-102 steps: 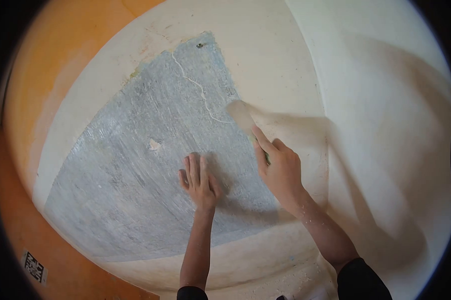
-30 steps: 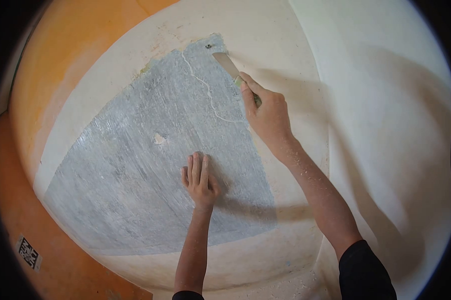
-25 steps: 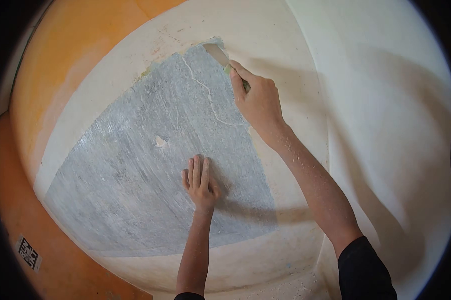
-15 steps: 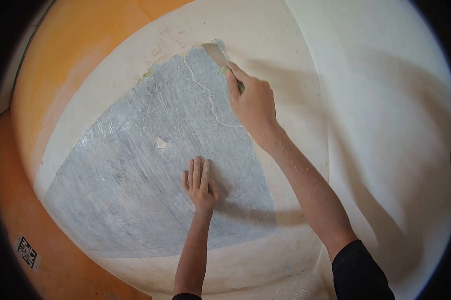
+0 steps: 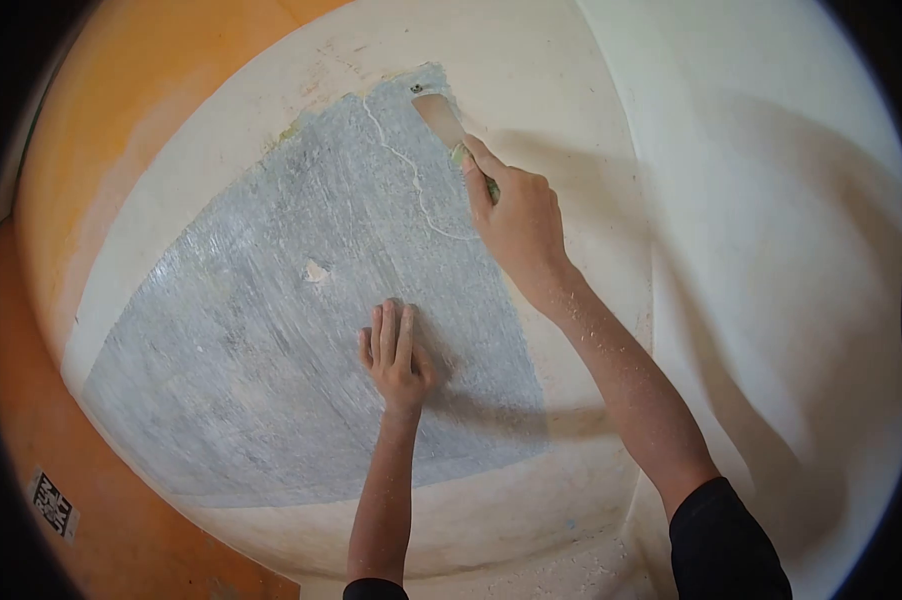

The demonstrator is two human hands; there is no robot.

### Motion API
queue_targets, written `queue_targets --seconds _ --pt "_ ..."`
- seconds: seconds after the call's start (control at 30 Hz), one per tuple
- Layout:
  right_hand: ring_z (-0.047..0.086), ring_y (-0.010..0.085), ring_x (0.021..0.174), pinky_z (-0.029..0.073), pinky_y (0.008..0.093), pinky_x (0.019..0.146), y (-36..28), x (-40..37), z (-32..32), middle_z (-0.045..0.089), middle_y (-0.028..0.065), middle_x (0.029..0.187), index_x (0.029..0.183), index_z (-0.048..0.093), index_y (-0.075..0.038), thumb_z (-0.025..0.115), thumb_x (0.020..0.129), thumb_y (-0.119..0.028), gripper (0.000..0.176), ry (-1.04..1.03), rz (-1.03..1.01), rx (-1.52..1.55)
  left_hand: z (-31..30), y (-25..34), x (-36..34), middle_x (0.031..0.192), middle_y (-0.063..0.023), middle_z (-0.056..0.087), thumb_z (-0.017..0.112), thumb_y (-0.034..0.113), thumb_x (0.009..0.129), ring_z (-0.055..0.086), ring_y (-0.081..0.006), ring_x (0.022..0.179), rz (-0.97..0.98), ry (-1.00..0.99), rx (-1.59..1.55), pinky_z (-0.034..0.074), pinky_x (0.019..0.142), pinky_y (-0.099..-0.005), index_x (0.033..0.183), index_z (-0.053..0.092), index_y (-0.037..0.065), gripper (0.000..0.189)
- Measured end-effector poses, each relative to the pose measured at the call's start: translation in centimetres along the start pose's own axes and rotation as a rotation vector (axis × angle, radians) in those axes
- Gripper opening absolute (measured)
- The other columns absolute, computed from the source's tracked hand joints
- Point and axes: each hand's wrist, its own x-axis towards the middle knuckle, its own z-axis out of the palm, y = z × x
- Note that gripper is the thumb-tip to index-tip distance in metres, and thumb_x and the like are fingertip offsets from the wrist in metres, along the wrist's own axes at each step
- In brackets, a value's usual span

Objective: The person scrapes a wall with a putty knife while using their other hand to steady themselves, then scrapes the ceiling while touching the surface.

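Observation:
A scraper [image 5: 439, 118] with a flat metal blade and a greenish handle is gripped in my right hand [image 5: 523, 215]. Its blade lies over the upper right corner of a grey patch [image 5: 241, 330] on a curved cream surface. Just beyond the blade tip is a small dark spot [image 5: 417, 89]. Lower down, my left hand [image 5: 399, 357] rests on the grey patch, fingers stretched out and holding nothing. A thin whitish wavy line [image 5: 412, 170] runs down the patch left of the scraper, and a small pale chip mark [image 5: 316, 271] shows above my left hand.
Orange paint [image 5: 161, 90] covers the upper left area, and a darker orange surface [image 5: 121, 510] lies at lower left with a black-and-white sticker [image 5: 53, 507]. A smooth pale wall [image 5: 731, 220] rises on the right. Crumbs lie along the cream ledge [image 5: 551, 570] below.
The scraper has moved back slightly, down and right from the patch's top edge, uncovering the dark spot. My left hand stays on the patch. The view has shifted slightly.

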Motion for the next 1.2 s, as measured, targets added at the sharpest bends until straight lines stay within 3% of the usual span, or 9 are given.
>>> queue_targets --seconds 0.13,0.23,0.3,0.5,0.83,0.9,1.1,1.2 --pt "0.068 0.0291 0.058 0.053 0.0401 0.054 -0.7 1.0 -1.5 0.064 0.0181 0.062 0.124 0.066 -0.003 0.051 0.102 -0.025 0.035 -0.137 0.144 0.029 0.2 -0.1 0.2 0.146 -0.0118 0.053 0.048 0.004 0.083 0.039 -0.025 0.143 0.015 0.01 -0.006 0.013 0.122 -0.0428 0.132 0.062 0.007 0.051" --pt "0.064 0.0284 0.052 0.052 0.0387 0.051 1.2 0.1 -2.4 0.063 0.0168 0.063 0.128 0.064 -0.006 0.051 0.102 -0.026 0.035 -0.17 0.065 0.021 0.3 0.1 0.3 0.145 -0.012 0.053 0.048 0.003 0.083 0.04 -0.025 0.143 0.014 0.016 -0.008 0.014 0.122 -0.0429 0.132 0.062 0.007 0.051" --pt "0.06 0.0266 0.046 0.048 0.037 0.044 2.0 -3.0 -2.7 0.059 0.0144 0.062 0.133 0.059 -0.009 0.053 0.102 -0.026 0.036 -0.145 -0.067 -0.22 0.0 0.1 0.1 0.145 -0.012 0.053 0.048 0.003 0.084 0.04 -0.025 0.143 0.004 0.011 -0.005 0.014 0.122 -0.043 0.132 0.062 0.007 0.051" --pt "0.056 0.0213 0.043 0.045 0.0339 0.038 2.1 -10.1 -3.3 0.055 0.0101 0.064 0.14 0.052 -0.012 0.055 0.1 -0.024 0.042 -0.21 0.004 -0.367 0.2 0.0 0.2 0.145 -0.0123 0.053 0.048 0.003 0.084 0.041 -0.0255 0.143 0.022 0.018 0.002 0.014 0.122 -0.0432 0.132 0.063 0.007 0.05" --pt "0.061 0.0195 0.046 0.048 0.0318 0.04 0.2 -8.7 -2.9 0.059 0.012 0.067 0.141 0.051 -0.011 0.054 0.101 -0.022 0.042 -0.325 0.016 -0.394 0.0 0.1 0.0 0.144 -0.0119 0.055 0.048 0.004 0.084 0.042 -0.0249 0.142 0.012 0.016 0.008 0.014 0.121 -0.0427 0.131 0.063 0.007 0.05" --pt "0.063 0.0191 0.048 0.048 0.0309 0.04 -0.3 -6.6 -1.9 0.06 0.0123 0.067 0.139 0.052 -0.01 0.054 0.101 -0.022 0.04 -0.229 -0.023 -0.411 0.1 0.0 0.2 0.144 -0.0119 0.055 0.048 0.004 0.084 0.042 -0.0249 0.141 0.023 0.009 0.012 0.014 0.121 -0.0427 0.131 0.063 0.007 0.05" --pt "0.064 0.0216 0.049 0.049 0.0311 0.04 -1.9 -6.5 -2.7 0.061 0.0119 0.067 0.135 0.053 -0.005 0.054 0.101 -0.022 0.037 -0.321 0.056 -0.455 0.0 0.0 0.2 0.144 -0.0121 0.055 0.049 0.003 0.084 0.041 -0.0245 0.142 0.011 0.018 -0.001 0.014 0.122 -0.0429 0.131 0.063 0.007 0.05" --pt "0.065 0.023 0.05 0.049 0.0316 0.04 -1.7 -4.3 -1.8 0.061 0.012 0.066 0.135 0.053 -0.006 0.054 0.101 -0.022 0.038 -0.228 -0.018 -0.451 0.0 0.0 0.1 0.144 -0.012 0.054 0.049 0.002 0.083 0.041 -0.0245 0.142 0.018 0.004 0.017 0.014 0.121 -0.043 0.131 0.063 0.007 0.05"
